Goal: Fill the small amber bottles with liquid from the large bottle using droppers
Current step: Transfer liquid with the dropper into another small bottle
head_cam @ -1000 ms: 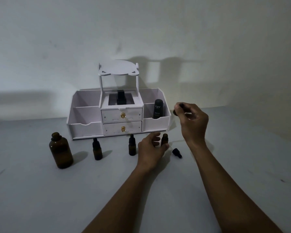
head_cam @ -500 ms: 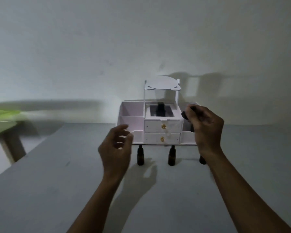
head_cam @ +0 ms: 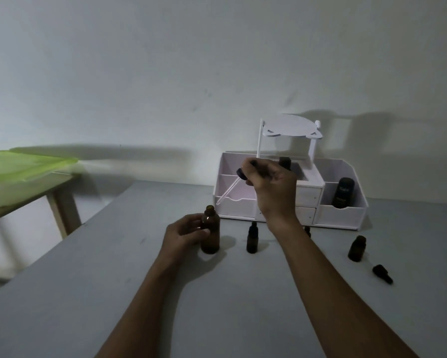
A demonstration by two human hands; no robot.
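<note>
The large amber bottle point(head_cam: 211, 231) stands uncapped on the grey table point(head_cam: 93, 293), and my left hand point(head_cam: 185, 233) grips its side. Above and to the right, my right hand point(head_cam: 271, 184) pinches the black cap of a glass dropper point(head_cam: 229, 188), whose tip slants down-left above the bottle's mouth. A small capped amber bottle point(head_cam: 252, 238) stands just right of the large one. Another small bottle point(head_cam: 307, 231) shows partly behind my right forearm. A third small amber bottle point(head_cam: 357, 248) stands open at the right, with a black dropper cap point(head_cam: 382, 273) lying near it.
A white desk organiser point(head_cam: 341, 215) with drawers and a small raised shelf stands at the back against the wall, holding a black tube point(head_cam: 342, 192). A green-lidded container point(head_cam: 23, 171) sits on a separate wooden table at the left. The grey table's left edge runs diagonally.
My view swung left. My left hand moved from the small right bottle to grip the large bottle. My right hand carried the dropper leftward over it.
</note>
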